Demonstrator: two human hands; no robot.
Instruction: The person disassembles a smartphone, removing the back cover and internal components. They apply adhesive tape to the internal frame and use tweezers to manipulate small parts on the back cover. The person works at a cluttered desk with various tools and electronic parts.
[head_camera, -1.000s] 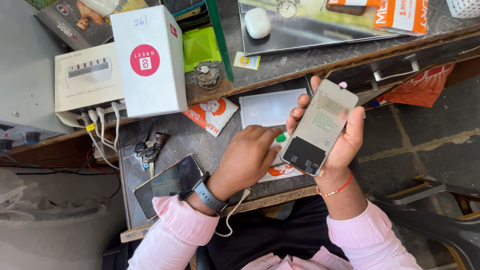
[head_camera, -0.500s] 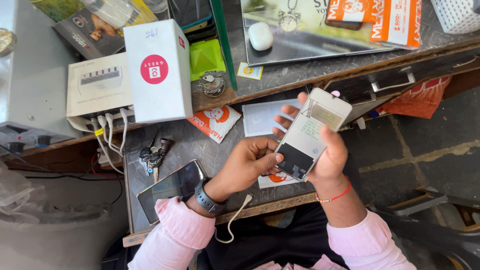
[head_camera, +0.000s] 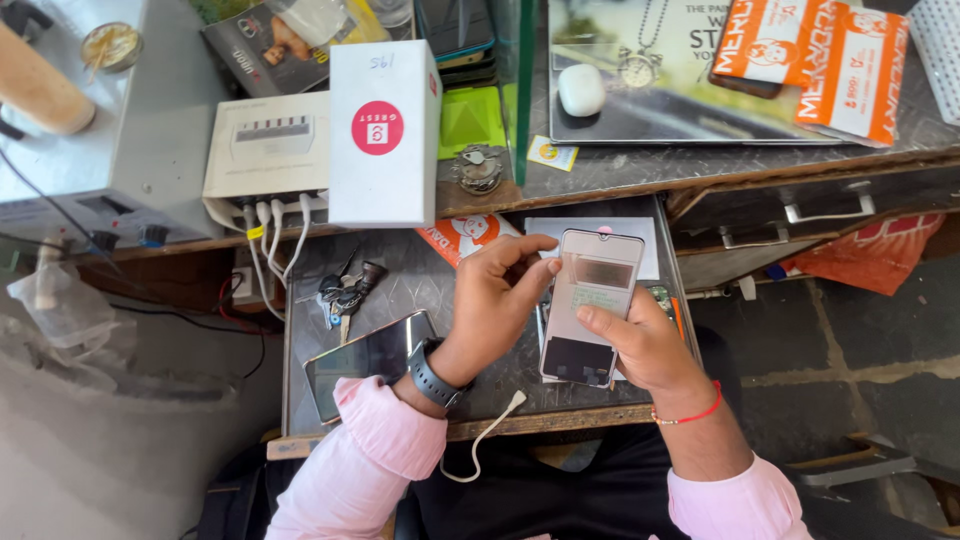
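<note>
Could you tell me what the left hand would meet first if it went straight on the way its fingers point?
The left hand points right, fingertips already at the left edge of the phone the right hand holds. The phone comes first.

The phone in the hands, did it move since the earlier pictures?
Yes. The phone was tilted and held up by the right hand; now it sits straighter and lower over the desk. The left hand moved from under it to touch its top-left edge. The second phone, keys and white box stayed put.
</note>
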